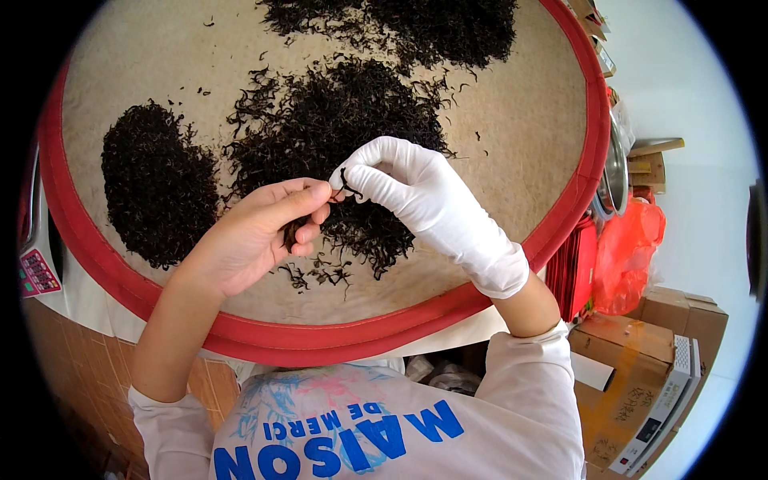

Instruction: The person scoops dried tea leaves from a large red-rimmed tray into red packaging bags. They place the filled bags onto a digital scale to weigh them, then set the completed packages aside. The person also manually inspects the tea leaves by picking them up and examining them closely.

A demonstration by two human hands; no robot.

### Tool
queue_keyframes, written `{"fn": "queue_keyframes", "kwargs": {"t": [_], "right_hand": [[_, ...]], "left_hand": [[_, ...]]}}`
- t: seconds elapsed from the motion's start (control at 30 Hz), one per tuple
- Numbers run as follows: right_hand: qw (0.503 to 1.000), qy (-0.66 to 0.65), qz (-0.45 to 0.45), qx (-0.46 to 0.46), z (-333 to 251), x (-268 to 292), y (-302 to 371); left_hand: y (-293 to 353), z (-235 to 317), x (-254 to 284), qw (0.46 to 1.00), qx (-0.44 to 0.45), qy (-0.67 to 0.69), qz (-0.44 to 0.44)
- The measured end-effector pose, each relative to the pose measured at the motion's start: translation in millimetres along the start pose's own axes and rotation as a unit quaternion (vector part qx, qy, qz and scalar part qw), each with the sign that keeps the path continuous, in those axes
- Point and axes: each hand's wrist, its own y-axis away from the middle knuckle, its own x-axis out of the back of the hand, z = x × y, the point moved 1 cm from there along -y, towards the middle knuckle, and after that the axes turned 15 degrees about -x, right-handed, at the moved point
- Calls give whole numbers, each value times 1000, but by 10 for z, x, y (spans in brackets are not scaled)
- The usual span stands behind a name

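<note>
Dark, twisted dried tea leaves lie in heaps on a round tray (528,152) with a red cloth rim. My bare left hand (268,220) is closed over the near side of the middle heap (320,112). Thumb and forefinger pinch a thin brownish stem, and some dark tea leaves (294,232) sit under the curled fingers. My right hand (408,180), in a white glove, pinches a dark tea leaf (349,186) right beside the left fingertips. Both hands meet just above the tray.
An oval heap (156,184) lies at the left, another heap (448,28) at the far side. Right of the tray are a metal bowl (614,172), a red plastic bag (632,256) and cardboard boxes (624,340). A scale-like device (40,268) stands at the left edge.
</note>
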Motion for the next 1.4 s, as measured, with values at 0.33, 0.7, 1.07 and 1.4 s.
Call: {"fn": "queue_keyframes", "kwargs": {"t": [0.33,0.7,1.07,1.4], "right_hand": [[1000,3,29,-1,-46,19,3],[960,245,110,75,-125,260,103],[745,540,218,325,111,-86,-300],[754,528,231,314,207,-161,-364]], "left_hand": [[-24,-7,54,998,-41,18,38],[34,233,183,972,-181,129,70],[3,195,140,981,-160,84,74],[3,230,164,974,-129,187,22]]}}
